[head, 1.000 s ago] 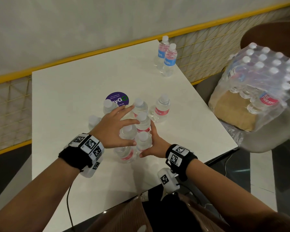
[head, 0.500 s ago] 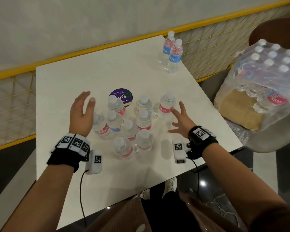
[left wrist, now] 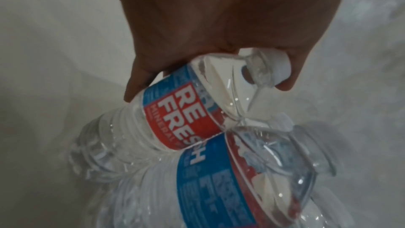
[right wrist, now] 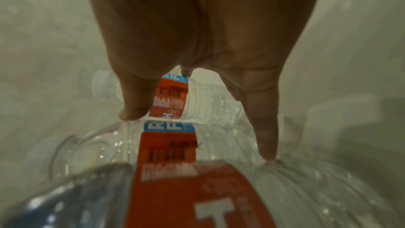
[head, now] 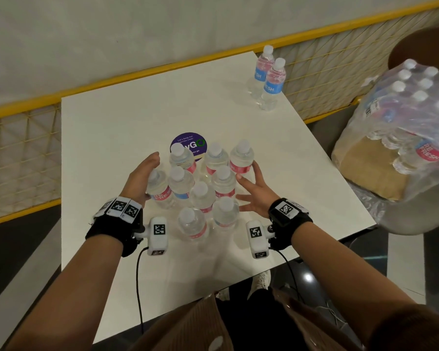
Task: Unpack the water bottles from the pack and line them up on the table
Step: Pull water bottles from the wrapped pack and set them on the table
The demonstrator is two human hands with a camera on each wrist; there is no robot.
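I see a cluster of nine small clear water bottles standing upright near the middle of the white table, white-capped, with red and blue labels, packed so close that most touch a neighbour. My left hand is pressed flat against the leftmost bottle, fingers straight; from the left wrist camera the palm covers its shoulder and cap. My right hand is spread open at the cluster's right side, fingertips at the bottles there, though the right wrist view is too blurred for me to say how firmly they touch. Two more bottles stand together at the far right corner. The wrapped pack sits off the table to the right, cut off by the frame edge, its contents hazy behind plastic.
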